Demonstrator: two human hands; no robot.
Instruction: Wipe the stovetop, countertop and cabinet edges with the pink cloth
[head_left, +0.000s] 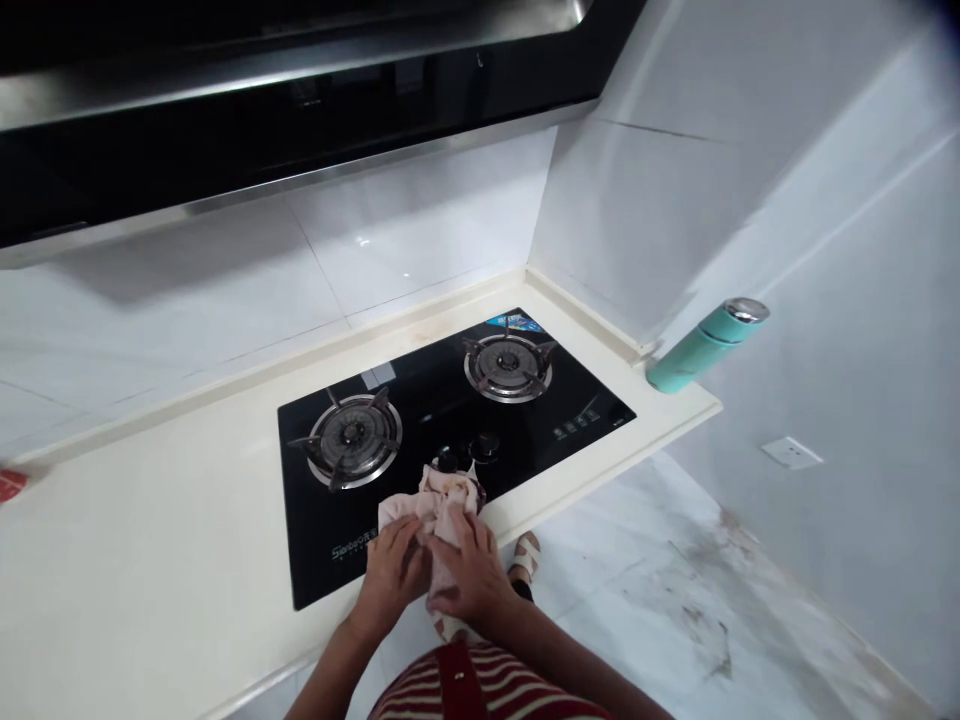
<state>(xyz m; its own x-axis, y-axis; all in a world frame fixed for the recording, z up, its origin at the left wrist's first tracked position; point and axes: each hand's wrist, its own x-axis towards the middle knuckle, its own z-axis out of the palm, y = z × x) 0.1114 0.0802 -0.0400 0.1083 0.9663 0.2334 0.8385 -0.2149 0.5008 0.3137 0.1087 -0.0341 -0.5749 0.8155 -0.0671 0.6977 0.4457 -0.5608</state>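
A crumpled pale pink cloth (pixel 442 500) is bunched up over the front edge of the black glass gas stove (pixel 450 400). My left hand (pixel 397 560) grips the cloth from the left, fingers curled into it. On the other side my right hand (pixel 472 565) is closed on the same cloth, with its lower part hanging beneath that hand. Two black knobs stand just beyond the cloth, the right-hand knob (pixel 485 446) in plain view. The left burner (pixel 354 440) and the right burner (pixel 508 367) carry metal pan supports.
A black range hood (pixel 300 130) overhangs the back of the pale countertop (pixel 150 560). At the counter's right end stands a mint green thermos (pixel 694 355) by the wall. A red object (pixel 11 484) is partly visible at the far left. A wall socket (pixel 791 453) is on the right.
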